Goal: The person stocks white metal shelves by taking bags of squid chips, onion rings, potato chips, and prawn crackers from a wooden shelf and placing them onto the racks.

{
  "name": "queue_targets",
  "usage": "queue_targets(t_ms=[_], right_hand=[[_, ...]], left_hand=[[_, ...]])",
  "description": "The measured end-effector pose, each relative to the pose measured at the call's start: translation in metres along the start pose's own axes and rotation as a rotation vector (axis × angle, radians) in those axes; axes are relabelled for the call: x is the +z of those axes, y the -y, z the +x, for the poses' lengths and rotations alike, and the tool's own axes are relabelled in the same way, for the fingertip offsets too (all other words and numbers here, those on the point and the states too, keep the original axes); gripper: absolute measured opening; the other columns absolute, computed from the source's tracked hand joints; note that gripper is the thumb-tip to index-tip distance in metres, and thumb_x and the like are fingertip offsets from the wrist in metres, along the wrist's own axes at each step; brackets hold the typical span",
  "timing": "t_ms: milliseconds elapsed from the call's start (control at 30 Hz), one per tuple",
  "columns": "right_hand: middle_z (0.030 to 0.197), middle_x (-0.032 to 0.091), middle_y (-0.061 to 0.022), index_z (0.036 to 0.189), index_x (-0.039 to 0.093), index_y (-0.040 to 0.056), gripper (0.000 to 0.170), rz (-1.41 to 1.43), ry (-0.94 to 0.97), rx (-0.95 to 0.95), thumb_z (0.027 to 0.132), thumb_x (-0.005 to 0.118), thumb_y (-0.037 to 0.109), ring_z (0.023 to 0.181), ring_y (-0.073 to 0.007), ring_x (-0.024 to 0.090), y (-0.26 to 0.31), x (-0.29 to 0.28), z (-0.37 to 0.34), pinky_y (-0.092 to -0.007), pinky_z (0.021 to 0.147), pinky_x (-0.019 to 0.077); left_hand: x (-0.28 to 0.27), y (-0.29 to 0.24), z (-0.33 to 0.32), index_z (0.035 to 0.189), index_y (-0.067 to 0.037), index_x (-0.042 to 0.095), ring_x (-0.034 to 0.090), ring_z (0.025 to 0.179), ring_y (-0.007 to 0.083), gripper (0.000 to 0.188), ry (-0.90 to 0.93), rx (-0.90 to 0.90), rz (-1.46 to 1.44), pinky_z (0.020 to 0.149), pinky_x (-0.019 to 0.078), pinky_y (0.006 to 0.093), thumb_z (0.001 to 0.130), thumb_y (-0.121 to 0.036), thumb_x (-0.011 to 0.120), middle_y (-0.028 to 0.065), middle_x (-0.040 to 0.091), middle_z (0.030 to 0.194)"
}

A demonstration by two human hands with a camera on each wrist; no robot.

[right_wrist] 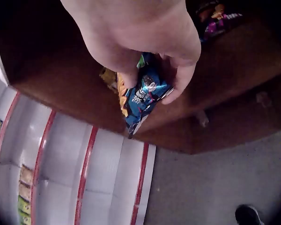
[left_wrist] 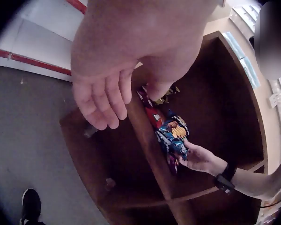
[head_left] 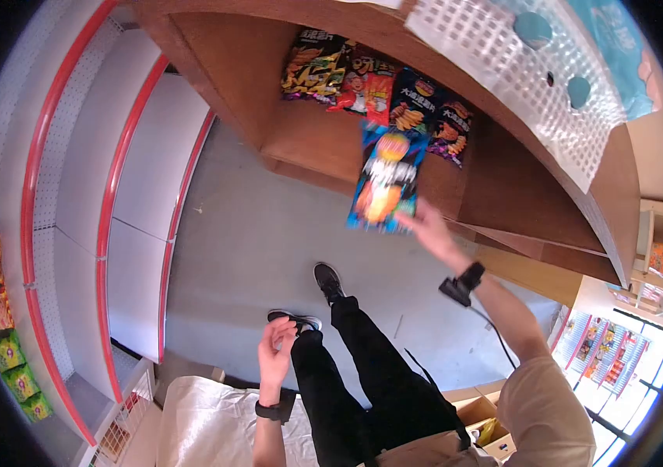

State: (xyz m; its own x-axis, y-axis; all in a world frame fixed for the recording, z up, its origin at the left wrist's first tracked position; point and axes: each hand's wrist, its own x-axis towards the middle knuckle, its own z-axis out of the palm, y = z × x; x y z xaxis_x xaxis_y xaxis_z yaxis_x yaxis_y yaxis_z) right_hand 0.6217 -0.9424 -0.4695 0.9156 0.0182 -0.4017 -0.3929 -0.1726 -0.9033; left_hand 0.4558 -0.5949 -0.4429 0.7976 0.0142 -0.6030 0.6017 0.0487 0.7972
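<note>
In the head view my right hand [head_left: 428, 227] pinches a blue-and-black chip bag [head_left: 384, 180] by its lower right corner, in front of a brown wooden shelf compartment. Thumb and fingers wrap the bag's edge in the right wrist view, where the blue foil [right_wrist: 147, 91] is creased. Behind it, a row of chip bags stands in the compartment: a black-and-yellow bag [head_left: 313, 68], a red bag [head_left: 364, 86], a dark blue bag [head_left: 414, 101] and a purple-black bag [head_left: 451, 131]. My left hand [head_left: 275, 350] hangs over my legs, fingers loosely bent, holding nothing.
The wooden shelf [head_left: 308, 148] has a divider and a lower compartment. White shelving [head_left: 140, 179] with red edges lines the left, holding several orange and green packets [head_left: 6, 352]. A perforated white sheet [head_left: 502, 70] covers the shelf top. Grey floor [head_left: 230, 249] lies between them.
</note>
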Motion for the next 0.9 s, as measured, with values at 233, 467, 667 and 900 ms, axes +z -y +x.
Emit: queue_targets(t_ms=[233, 467, 667, 900], right_hand=[[0.095, 0.058, -0.0032, 0.103, 0.047, -0.0009, 0.036, 0.045, 0.554, 0.163, 0.085, 0.064, 0.025, 0.087, -0.0086, 0.052, -0.056, 0.074, -0.098, -0.025, 0.073, 0.0473], [0.084, 0.059, -0.0062, 0.094, 0.05, 0.0008, 0.04, -0.181, 0.777, 0.18, 0.082, 0.065, 0.035, 0.078, -0.0121, 0.057, -0.01, 0.111, -0.095, -0.0262, 0.065, 0.0473], [0.104, 0.056, -0.0083, 0.114, 0.048, 0.0029, 0.05, 0.112, 0.437, 0.088, 0.082, 0.065, 0.037, 0.094, -0.0129, 0.055, -0.012, 0.102, -0.035, -0.0294, 0.076, 0.0474], [0.085, 0.056, -0.002, 0.101, 0.054, 0.0043, 0.049, -0.253, -0.245, -0.084, 0.081, 0.061, 0.048, 0.074, -0.011, 0.053, 0.072, 0.055, 0.187, -0.0246, 0.068, 0.0452]], left_hand=[[0.023, -0.016, 0.006, 0.123, 0.0, 0.039, 0.056, 0.097, 0.0157, 0.05, 0.087, -0.08, -0.128, 0.084, 0.0453, 0.029, 0.082, -0.011, 0.064, 0.0149, 0.056, 0.109], [0.03, -0.03, 0.013, 0.122, -0.001, 0.039, 0.055, 0.098, 0.0145, 0.062, 0.049, -0.011, -0.12, 0.086, 0.0453, 0.0294, 0.072, -0.006, 0.074, 0.0087, 0.055, 0.111], [0.026, -0.022, 0.015, 0.118, 0.0, 0.043, 0.057, 0.095, 0.0145, 0.057, -0.029, -0.005, -0.158, 0.084, 0.0464, 0.0284, 0.071, -0.004, 0.075, 0.008, 0.057, 0.107], [0.031, -0.016, 0.006, 0.115, 0.0, 0.046, 0.057, 0.093, 0.0136, 0.054, -0.086, -0.052, -0.21, 0.083, 0.0462, 0.0278, 0.07, -0.006, 0.076, 0.0077, 0.059, 0.106]])
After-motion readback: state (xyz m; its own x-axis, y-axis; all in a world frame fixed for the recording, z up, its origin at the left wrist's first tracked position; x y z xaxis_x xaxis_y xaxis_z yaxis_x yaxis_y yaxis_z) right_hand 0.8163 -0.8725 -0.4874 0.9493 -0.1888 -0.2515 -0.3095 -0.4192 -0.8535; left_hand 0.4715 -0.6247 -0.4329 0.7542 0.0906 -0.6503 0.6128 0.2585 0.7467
